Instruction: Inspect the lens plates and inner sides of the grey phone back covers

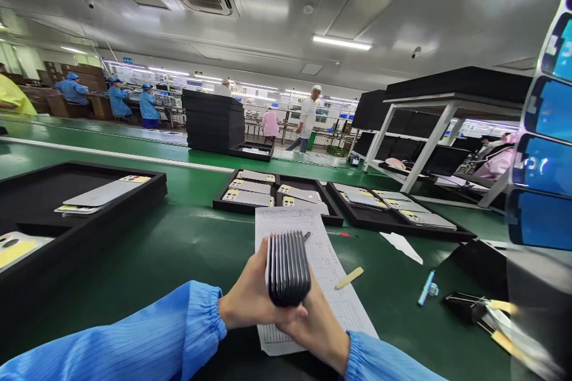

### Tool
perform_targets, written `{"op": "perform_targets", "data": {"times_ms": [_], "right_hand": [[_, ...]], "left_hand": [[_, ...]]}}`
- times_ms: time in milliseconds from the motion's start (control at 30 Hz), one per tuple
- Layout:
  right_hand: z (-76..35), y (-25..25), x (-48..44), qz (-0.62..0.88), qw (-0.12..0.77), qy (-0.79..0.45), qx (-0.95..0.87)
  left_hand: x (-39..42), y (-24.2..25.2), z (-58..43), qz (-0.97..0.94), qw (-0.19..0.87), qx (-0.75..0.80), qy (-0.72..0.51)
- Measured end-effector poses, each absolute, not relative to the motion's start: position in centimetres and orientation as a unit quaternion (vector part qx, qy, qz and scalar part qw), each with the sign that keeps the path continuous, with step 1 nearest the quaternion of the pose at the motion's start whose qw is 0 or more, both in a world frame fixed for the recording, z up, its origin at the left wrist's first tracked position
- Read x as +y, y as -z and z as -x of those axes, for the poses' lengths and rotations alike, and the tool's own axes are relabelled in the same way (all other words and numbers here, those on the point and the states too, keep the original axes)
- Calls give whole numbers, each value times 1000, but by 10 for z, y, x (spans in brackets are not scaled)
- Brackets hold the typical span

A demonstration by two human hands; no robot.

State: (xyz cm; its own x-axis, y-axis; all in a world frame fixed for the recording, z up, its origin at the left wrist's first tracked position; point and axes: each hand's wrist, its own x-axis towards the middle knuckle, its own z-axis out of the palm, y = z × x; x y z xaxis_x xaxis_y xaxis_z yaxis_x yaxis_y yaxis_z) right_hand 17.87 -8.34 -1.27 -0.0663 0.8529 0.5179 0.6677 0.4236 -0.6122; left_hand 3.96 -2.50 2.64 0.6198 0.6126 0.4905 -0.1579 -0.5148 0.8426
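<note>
Between my two hands stands a stack of thin dark phone-sized plates (288, 271), held on edge with their edges facing me. My left hand (248, 297) is wrapped round the left side and underside of the stack. Against its right side and bottom lies my right hand (317, 321), its fingers partly hidden. Both hands are above a printed sheet with handwriting (348, 303) on the green table (187, 250). A dark pen-like item (306, 236) shows just behind the stack.
Black trays (333, 214) (402, 227) with pale phone-shaped plates stand ahead; another tray (161, 183) is at left. A yellowish stick (350, 278), a white scrap (401, 246) and a blue pen (426, 287) lie at right. Several people are in the background.
</note>
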Motion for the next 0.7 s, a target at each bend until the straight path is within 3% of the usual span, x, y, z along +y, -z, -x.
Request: {"op": "perform_targets", "data": {"times_ms": [133, 233, 400, 533, 700], "right_hand": [[-178, 19, -85, 520, 427, -99, -733], [-180, 17, -84, 500, 476, -133, -711], [-185, -2, -79, 413, 617, -411, -529], [-185, -9, -80, 288, 583, -620, -439], [-178, 5, -83, 224, 504, -731, -400]], "left_hand": [[-25, -20, -46, -656, 544, 269, -448], [-27, -22, -47, -634, 547, 284, -468], [-27, -37, -42, -664, 579, 231, -413], [-22, -40, -40, -615, 689, 169, -344], [-22, -32, -37, -513, 810, 188, -215]]}}
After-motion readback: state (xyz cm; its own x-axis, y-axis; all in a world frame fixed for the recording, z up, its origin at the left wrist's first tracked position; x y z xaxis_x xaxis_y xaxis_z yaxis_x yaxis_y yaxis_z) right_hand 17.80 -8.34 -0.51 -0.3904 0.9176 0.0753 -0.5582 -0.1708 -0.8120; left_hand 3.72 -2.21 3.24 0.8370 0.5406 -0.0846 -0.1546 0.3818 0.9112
